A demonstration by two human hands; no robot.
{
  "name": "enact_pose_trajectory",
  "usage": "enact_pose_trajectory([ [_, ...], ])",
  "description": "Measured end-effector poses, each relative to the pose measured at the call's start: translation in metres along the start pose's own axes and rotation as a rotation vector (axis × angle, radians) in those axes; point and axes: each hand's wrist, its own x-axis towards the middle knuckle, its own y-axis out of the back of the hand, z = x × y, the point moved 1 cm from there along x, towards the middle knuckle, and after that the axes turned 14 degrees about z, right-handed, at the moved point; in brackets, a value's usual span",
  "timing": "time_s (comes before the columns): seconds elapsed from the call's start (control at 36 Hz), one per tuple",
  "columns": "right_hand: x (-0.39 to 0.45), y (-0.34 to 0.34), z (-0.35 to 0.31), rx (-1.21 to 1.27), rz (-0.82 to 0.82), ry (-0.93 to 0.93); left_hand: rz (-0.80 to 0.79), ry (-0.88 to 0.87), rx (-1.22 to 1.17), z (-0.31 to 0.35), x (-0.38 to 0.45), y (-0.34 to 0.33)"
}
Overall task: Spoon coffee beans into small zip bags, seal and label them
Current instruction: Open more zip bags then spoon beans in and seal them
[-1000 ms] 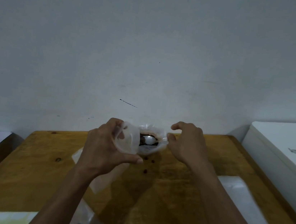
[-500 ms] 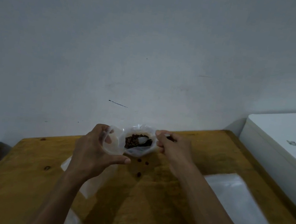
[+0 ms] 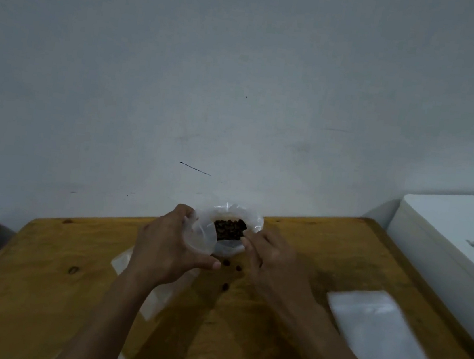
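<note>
At the far middle of the wooden tabletop, close to its far edge and the grey wall, the left hand curls its fingers and thumb round a small clear plastic zip bag, holding its mouth wide. Just right of it stands a rolled-down clear plastic bag of dark coffee beans. The right hand touches that bag's near right rim; I cannot tell whether its fingers pinch anything. Three loose beans lie on the wood just near of the hands. A flat stack of clear bags lies near right, beside the right edge and a white box. The left half of the tabletop lies bare.
</note>
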Motion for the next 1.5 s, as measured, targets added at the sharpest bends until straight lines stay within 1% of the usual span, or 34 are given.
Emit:
enact_pose_trajectory([
  [0.06,-0.003,-0.002,-0.004,0.004,0.021,-0.049,-0.013,0.002,0.002,0.0,0.0,-0.002],
  [0.17,-0.001,0.0,-0.009,0.048,0.102,-0.277,-0.047,0.011,0.005,0.0,0.001,-0.006],
  [0.22,-0.001,0.0,-0.009,0.102,0.128,-0.457,-0.055,0.02,-0.012,-0.001,0.001,-0.007],
  [0.31,-0.001,-0.003,-0.007,0.228,0.114,-0.768,-0.054,0.017,-0.027,-0.002,0.001,-0.009],
  [0.39,0.001,-0.004,-0.008,0.347,0.185,-0.991,-0.057,0.026,-0.029,-0.002,0.0,-0.01],
  [0.44,0.004,-0.004,-0.009,0.43,0.243,-1.097,-0.055,0.034,-0.029,-0.001,0.0,-0.01],
  [0.53,0.007,-0.003,-0.007,0.453,0.28,-1.163,-0.05,0.044,-0.036,-0.001,-0.001,-0.009],
  [0.67,0.014,0.002,-0.005,0.442,0.295,-1.167,-0.02,0.056,-0.064,0.0,-0.002,-0.01],
  [0.83,0.026,0.012,-0.007,0.573,0.33,-1.25,-0.006,0.096,-0.117,-0.002,-0.003,-0.011],
  [0.97,0.037,0.021,-0.011,0.64,0.317,-1.214,0.023,0.108,-0.149,0.001,-0.004,-0.009],
  [1.08,0.044,0.027,-0.022,0.685,0.261,-1.145,0.061,0.124,-0.188,0.005,-0.005,-0.007],
  [1.22,0.046,0.033,-0.039,0.654,0.217,-1.035,0.097,0.15,-0.234,0.007,-0.007,-0.005],
  [1.31,0.043,0.035,-0.047,0.562,0.168,-0.871,0.108,0.167,-0.263,0.008,-0.009,-0.005],
  [1.42,0.04,0.037,-0.054,0.443,0.057,-0.541,0.106,0.193,-0.294,0.006,-0.009,-0.006],
  [1.47,0.039,0.038,-0.056,0.395,0.073,-0.389,0.107,0.211,-0.294,0.004,-0.008,-0.007],
  [1.5,0.039,0.039,-0.056,0.391,0.1,-0.347,0.105,0.224,-0.296,0.003,-0.008,-0.006],
])
